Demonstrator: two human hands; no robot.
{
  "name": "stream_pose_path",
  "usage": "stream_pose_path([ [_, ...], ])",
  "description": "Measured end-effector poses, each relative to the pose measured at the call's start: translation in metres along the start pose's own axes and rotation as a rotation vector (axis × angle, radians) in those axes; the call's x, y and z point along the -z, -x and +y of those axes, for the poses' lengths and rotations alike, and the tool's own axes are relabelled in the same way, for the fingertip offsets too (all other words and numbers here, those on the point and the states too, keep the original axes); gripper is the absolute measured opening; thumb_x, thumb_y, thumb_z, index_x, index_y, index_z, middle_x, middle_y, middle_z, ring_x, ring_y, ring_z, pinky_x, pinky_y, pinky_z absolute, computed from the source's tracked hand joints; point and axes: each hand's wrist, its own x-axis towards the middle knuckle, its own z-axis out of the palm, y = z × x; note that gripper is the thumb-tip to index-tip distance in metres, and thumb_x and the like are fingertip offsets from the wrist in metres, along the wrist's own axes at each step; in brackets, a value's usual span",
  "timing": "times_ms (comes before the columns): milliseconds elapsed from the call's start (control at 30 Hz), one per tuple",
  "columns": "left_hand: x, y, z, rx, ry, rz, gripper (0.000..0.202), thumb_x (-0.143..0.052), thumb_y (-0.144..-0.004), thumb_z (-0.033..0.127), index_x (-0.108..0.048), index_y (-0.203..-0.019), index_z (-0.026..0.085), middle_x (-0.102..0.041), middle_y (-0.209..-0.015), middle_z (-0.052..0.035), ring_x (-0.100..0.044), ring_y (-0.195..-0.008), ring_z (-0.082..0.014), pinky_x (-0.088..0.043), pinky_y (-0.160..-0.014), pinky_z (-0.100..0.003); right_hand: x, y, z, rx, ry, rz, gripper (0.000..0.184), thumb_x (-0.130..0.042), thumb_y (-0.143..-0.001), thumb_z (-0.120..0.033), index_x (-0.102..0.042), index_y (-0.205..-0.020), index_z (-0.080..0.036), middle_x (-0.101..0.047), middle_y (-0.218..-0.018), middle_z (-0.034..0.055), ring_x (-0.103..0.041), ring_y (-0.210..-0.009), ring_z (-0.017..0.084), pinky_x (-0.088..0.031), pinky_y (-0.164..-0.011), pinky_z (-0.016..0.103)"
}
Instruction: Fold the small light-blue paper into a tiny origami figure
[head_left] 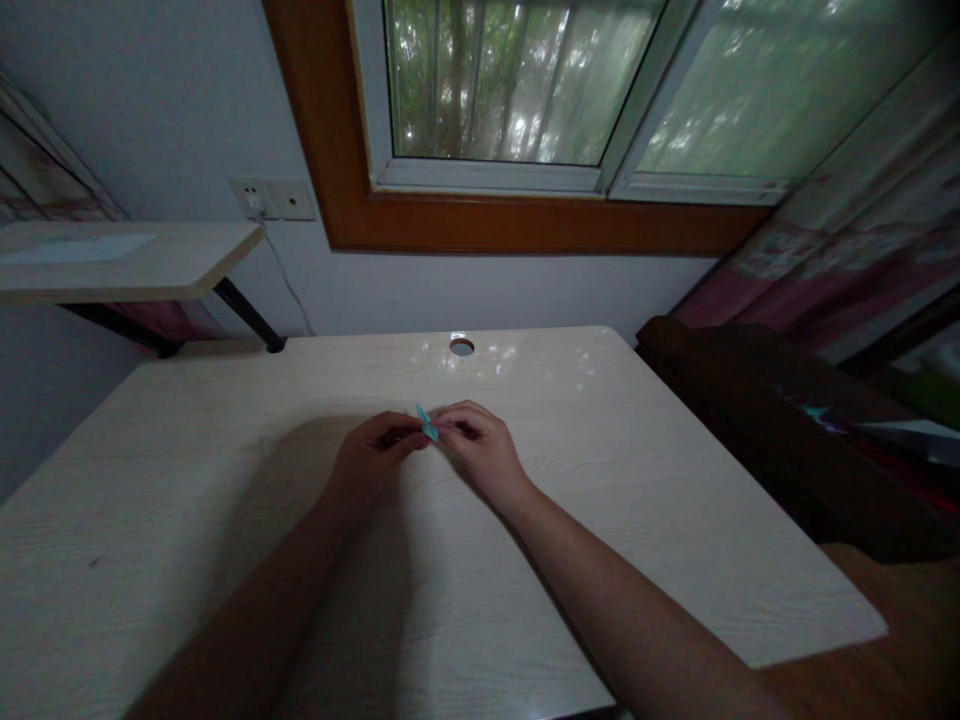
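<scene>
A small piece of folded turquoise paper (429, 430) with pointed ends is held between both hands, above the middle of the pale wood-grain table (645, 480). From its left side my left hand (379, 445) pinches it between thumb and fingers. My right hand (480, 440) grips the opposite side with thumb and fingertips pressed together. One point of the paper sticks up between the hands, and the rest is partly covered by the fingertips.
A raised shelf (135, 265) on black legs stands at the table's back left. Behind it are a wall socket (274, 199) and a white cable. A round cable hole (462, 346) lies near the back edge. Dark brown furniture (750, 430) borders the right side.
</scene>
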Motion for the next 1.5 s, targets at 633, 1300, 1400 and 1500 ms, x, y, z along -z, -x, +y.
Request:
stream_pose_path([
  [633,0.006,-0.002,-0.005,-0.203,-0.22,-0.022,0.013,-0.068,-0.085,0.034,-0.07,-0.085,0.021,-0.067,-0.085,-0.0044,-0.064,-0.082,-0.0179,-0.05,-0.077,-0.029,-0.001,-0.001,0.004,-0.073,-0.032,-0.054,0.006,-0.072,-0.082,-0.03,-0.074,-0.083,-0.024,-0.067,-0.086,0.0035,-0.063,-0.083,0.019,-0.048,-0.079,0.032],
  [1300,0.006,-0.003,-0.015,-0.133,-0.203,-0.038,0.017,-0.071,-0.082,0.036,-0.069,-0.085,0.019,-0.072,-0.081,-0.0036,-0.068,-0.077,-0.0171,-0.054,-0.074,-0.027,-0.01,0.005,0.01,-0.072,0.012,-0.035,0.016,-0.064,-0.089,-0.036,-0.065,-0.086,-0.021,-0.064,-0.087,0.0029,-0.06,-0.08,0.016,-0.048,-0.072,0.027],
  [1400,0.006,-0.003,-0.018,-0.102,-0.205,-0.027,0.018,-0.072,-0.081,0.035,-0.069,-0.087,0.019,-0.072,-0.082,-0.0033,-0.068,-0.077,-0.0169,-0.054,-0.074,-0.027,-0.011,0.005,0.012,-0.123,-0.019,-0.028,0.019,-0.067,-0.086,-0.039,-0.065,-0.085,-0.02,-0.064,-0.082,0.0018,-0.059,-0.074,0.015,-0.046,-0.068,0.026],
  [1500,0.005,-0.003,-0.018,-0.079,-0.204,-0.006,0.02,-0.074,-0.079,0.036,-0.068,-0.087,0.018,-0.072,-0.08,-0.0026,-0.068,-0.075,-0.0164,-0.054,-0.072,-0.027,-0.012,0.005,0.013,-0.15,-0.04,-0.021,0.02,-0.069,-0.084,-0.039,-0.064,-0.084,-0.019,-0.064,-0.08,0.0012,-0.058,-0.071,0.014,-0.045,-0.065,0.025],
])
